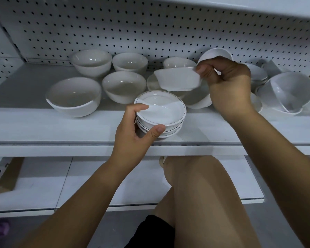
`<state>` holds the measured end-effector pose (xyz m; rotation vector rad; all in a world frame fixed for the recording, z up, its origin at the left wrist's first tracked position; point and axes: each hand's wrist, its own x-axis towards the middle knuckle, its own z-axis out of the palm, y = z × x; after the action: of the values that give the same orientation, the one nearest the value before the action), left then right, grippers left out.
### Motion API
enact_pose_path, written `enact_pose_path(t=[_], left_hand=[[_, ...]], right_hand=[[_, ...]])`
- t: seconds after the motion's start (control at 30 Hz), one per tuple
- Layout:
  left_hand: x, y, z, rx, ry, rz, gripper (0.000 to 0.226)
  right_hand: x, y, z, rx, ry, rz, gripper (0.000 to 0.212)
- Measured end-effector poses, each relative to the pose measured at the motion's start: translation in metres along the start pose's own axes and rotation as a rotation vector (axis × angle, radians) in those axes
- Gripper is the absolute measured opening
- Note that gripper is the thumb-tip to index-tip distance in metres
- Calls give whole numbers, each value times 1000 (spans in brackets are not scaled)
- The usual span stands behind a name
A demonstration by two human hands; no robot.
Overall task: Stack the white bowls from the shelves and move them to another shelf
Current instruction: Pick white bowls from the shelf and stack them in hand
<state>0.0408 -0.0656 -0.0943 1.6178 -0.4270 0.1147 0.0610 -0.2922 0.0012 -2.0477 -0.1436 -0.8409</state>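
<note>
Your knee [195,176] is sitting below the stack [166,113], which your left hand [132,129] is gripping at the shelf [61,129] edge. Your right hand [229,85] is pinching another bowl [175,80] above and behind it. Most deep bowls [73,97] beyond the stack are waiting unstacked.
</note>
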Motion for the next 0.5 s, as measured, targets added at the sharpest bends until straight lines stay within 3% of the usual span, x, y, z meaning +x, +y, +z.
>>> enact_pose_path(t=[0.1, 0.3, 0.5], left_hand=[[0, 0, 0, 14, 5, 9, 49], [0, 1, 2, -73, 21, 15, 69], [0, 0, -2, -107, 29, 29, 59]], right_hand=[[-16, -9, 1, 9, 45, -65, 19], [-54, -8, 14, -9, 71, -195, 9], [-74, -5, 27, -99, 68, -343, 16]])
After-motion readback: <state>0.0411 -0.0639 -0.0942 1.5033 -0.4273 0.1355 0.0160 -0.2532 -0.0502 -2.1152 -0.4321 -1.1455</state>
